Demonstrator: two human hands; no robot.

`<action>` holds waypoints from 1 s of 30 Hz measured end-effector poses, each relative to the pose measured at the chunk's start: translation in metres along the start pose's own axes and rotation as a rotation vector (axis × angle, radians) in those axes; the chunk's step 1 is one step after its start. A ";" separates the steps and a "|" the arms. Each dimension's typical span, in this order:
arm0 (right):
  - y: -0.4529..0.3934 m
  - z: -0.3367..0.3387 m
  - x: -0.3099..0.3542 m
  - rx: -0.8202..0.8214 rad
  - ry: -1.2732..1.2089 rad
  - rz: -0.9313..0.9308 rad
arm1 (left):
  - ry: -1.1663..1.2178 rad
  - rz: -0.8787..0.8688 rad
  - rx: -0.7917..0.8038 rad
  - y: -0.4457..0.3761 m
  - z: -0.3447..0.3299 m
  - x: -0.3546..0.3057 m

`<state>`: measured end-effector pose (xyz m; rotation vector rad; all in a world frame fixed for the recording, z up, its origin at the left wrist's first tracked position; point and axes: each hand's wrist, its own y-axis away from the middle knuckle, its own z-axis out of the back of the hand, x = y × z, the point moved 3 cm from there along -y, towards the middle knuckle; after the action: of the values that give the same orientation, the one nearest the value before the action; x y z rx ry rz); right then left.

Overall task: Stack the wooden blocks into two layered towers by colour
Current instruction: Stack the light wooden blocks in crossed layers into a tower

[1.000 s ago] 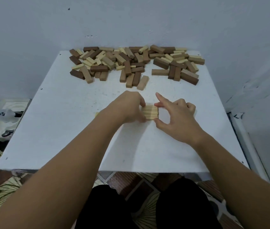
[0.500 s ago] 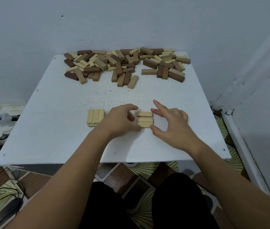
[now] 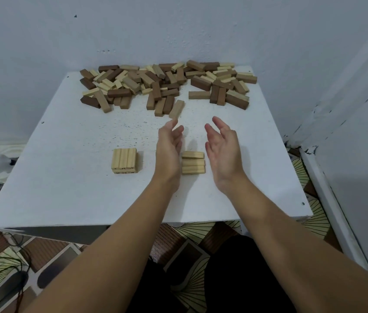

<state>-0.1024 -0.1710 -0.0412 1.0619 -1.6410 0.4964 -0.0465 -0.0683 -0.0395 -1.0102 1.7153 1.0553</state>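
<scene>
Both grips released: left hand and right hand flank the near pale block layer, long axes left-right; loose block pile lies far, nearest the left hand.

Soft, dim, even light falls on the white table, with no glare. The near stacks cast short faint shadows to their right. Wide-angle distortion bends the table's edges, and detail is slightly soft.

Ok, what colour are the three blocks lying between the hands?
Pale, light wood, the three blocks; the head view shows it.
</scene>
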 end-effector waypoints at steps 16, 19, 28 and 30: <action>0.000 -0.005 -0.019 0.052 0.111 0.085 | 0.018 -0.057 -0.073 0.004 0.004 0.011; -0.001 -0.007 -0.022 0.046 0.125 0.081 | 0.032 -0.064 -0.094 0.004 0.005 0.012; -0.001 -0.012 -0.030 0.032 0.172 0.105 | -0.001 -0.102 -0.133 0.010 0.001 0.013; 0.000 -0.011 -0.031 0.020 0.166 0.102 | 0.002 -0.099 -0.145 0.010 0.001 0.013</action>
<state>-0.0953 -0.1510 -0.0662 0.9295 -1.5514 0.6524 -0.0592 -0.0664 -0.0497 -1.1754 1.5910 1.1270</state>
